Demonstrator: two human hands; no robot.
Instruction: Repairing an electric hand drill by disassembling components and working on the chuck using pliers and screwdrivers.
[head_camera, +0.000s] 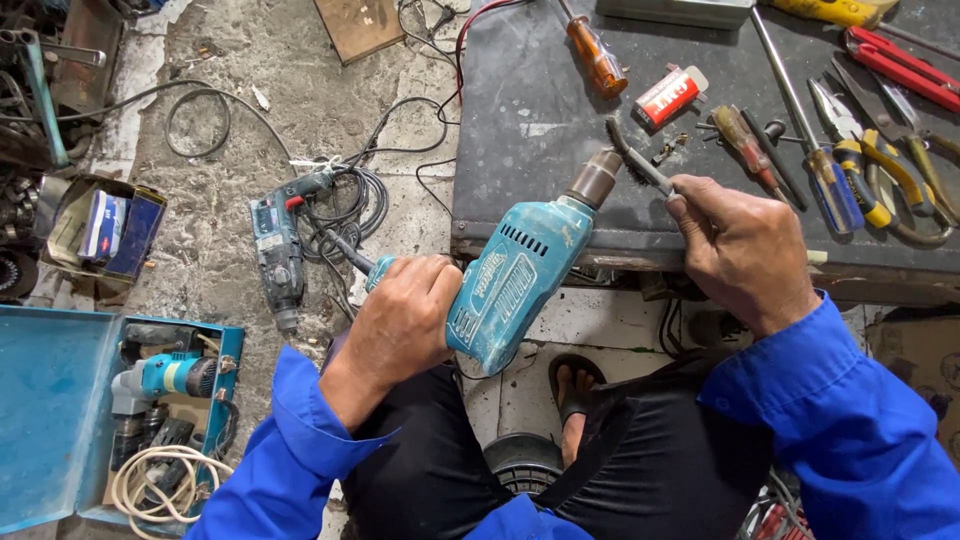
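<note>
Left hand gripped teal drill handle | right hand, at 3 o'clock, pinched wire brush against drill's chuck | workbench at 12.

A single head-worn camera looks steeply down from above the seated person's lap, close to both hands. It faces forward over the near edge of the dark workbench, which fills the upper right, with the concrete floor at left.
</note>
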